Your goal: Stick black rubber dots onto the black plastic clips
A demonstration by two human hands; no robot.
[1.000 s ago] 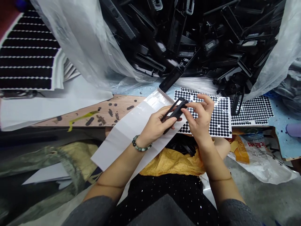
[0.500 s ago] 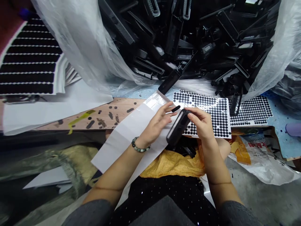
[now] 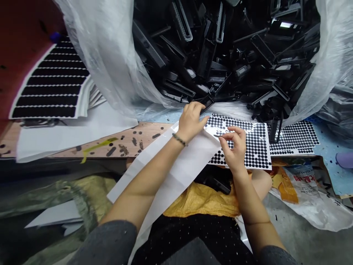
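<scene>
My left hand (image 3: 191, 123) reaches to the near edge of the heap, its fingers closed over a black plastic part (image 3: 209, 104); the palm hides much of that part. Over the sheet of black round stickers (image 3: 256, 145), my right hand (image 3: 234, 149) pinches a small dark sticker (image 3: 217, 136) between thumb and forefinger, seen nearly edge-on. A white backing sheet (image 3: 176, 173) slants beneath my left forearm. Another black part (image 3: 219, 184) lies in the yellow sack (image 3: 198, 200) at my lap.
A clear plastic bag (image 3: 107, 55) surrounds the heap of black plastic parts (image 3: 205, 59). Sheets of black strip stickers (image 3: 52, 86) are stacked at left. A yellow tape piece (image 3: 99, 147) sticks to the bench edge. A printed plastic bag (image 3: 306, 184) lies at right.
The black part in my right hand has left it; a part now shows in the sack. The small sticker has passed from my left fingers to my right. My left hand moved forward onto another part.
</scene>
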